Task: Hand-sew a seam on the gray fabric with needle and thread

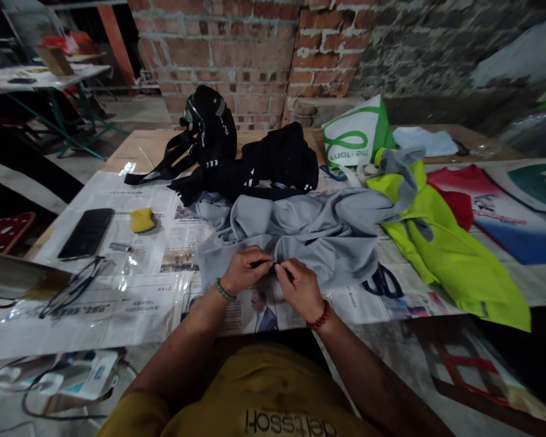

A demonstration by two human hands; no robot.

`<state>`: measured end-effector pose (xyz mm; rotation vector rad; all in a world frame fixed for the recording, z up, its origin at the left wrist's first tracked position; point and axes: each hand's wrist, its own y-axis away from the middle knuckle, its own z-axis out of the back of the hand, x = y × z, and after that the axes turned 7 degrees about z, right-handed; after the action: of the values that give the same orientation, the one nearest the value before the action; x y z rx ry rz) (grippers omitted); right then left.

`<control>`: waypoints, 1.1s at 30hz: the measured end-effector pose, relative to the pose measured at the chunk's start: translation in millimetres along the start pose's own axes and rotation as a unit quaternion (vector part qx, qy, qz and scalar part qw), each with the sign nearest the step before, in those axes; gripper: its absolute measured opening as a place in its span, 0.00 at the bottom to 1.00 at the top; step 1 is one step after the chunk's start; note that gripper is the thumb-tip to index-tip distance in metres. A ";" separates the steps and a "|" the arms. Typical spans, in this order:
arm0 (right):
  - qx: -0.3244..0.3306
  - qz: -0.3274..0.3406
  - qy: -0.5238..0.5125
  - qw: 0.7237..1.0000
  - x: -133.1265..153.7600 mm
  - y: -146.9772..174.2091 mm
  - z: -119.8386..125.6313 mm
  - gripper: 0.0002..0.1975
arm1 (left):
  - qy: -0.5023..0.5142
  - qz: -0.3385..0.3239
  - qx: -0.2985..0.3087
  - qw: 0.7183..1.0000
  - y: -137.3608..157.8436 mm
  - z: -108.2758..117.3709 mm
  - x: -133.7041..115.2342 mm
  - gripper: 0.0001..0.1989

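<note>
My left hand (250,267) and my right hand (298,285) meet fingertip to fingertip at the near edge of a grey cloth garment (309,218). Both are closed in a pinch. Whatever lies between the fingertips is too small to make out. The grey cloth spreads in loose folds across the table. Just right of my right hand, dark blue scissor handles (383,282) stick out from under the cloth. A bright yellow-green garment (450,243) with grey parts lies to the right, touching the grey cloth.
Newspaper under clear plastic (118,321) covers the table. On the left are a phone (86,233), a yellow sponge (142,220) and a metal lamp-like object (22,273). Behind lie a black bag (209,127), black cloth (282,158) and a green-white bag (357,133). A red-blue garment (505,212) lies right.
</note>
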<state>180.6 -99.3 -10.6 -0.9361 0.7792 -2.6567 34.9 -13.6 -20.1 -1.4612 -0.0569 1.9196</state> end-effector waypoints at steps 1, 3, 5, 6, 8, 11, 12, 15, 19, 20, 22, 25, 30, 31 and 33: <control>0.002 0.004 0.003 1.000 0.6 1.6 0.5 0.14 | -0.009 -0.003 -0.004 1.000 0.1 -0.4 -0.4 0.05; 0.002 0.017 0.005 1.000 1.4 5.8 1.5 0.15 | -0.022 -0.006 -0.018 1.000 0.6 -2.1 -0.8 0.05; 0.006 0.024 0.003 1.000 1.1 10.7 3.3 0.16 | -0.026 -0.004 -0.021 0.999 1.6 -5.1 -0.7 0.05; 0.011 0.025 0.002 1.000 0.7 13.1 4.6 0.16 | -0.024 -0.001 -0.018 1.000 2.2 -7.0 -0.3 0.05; 0.023 0.024 0.002 0.999 -0.2 17.5 7.9 0.17 | -0.019 0.005 -0.008 1.000 3.3 -10.3 1.1 0.05; 0.039 0.028 0.001 0.999 -0.7 22.2 12.6 0.18 | -0.012 0.020 -0.030 0.999 3.1 -11.2 4.8 0.06; 0.045 0.029 -0.001 0.999 -0.6 23.0 13.8 0.18 | -0.010 0.028 -0.043 0.999 2.5 -10.2 6.1 0.06; 0.058 0.020 -0.017 0.998 -1.0 22.3 16.1 0.17 | 0.003 0.054 -0.048 0.997 0.3 -6.1 8.2 0.05; 0.003 -0.008 -0.056 0.998 -6.4 13.0 20.3 0.10 | 0.022 0.072 -0.023 0.997 -0.2 -5.6 5.8 0.05; -0.023 -0.028 -0.072 0.997 -8.3 9.6 21.5 0.08 | 0.023 0.077 -0.019 0.997 0.1 -6.2 5.2 0.05; -0.073 -0.094 -0.118 0.986 -11.6 1.8 22.9 0.07 | 0.023 0.087 -0.008 0.996 0.6 -7.1 4.8 0.05; -0.128 -0.199 -0.229 0.944 -12.4 -11.9 20.6 0.07 | 0.027 0.090 0.007 0.996 0.9 -7.1 6.1 0.05; -0.160 -0.243 -0.406 0.867 -0.5 -34.3 11.0 0.11 | 0.036 0.097 0.020 0.994 0.8 -5.7 5.3 0.05; -0.153 -0.247 -0.437 0.851 2.7 -37.7 9.8 0.12 | 0.039 0.100 0.021 0.994 0.8 -5.5 4.6 0.06; -0.136 -0.254 -0.491 0.822 8.1 -43.3 9.2 0.14 | 0.045 0.102 0.025 0.993 0.7 -5.2 3.6 0.06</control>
<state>178.9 -69.9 23.4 -2.5607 0.6716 -1.8811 38.7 -14.0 -25.2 -1.5686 0.1882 1.9980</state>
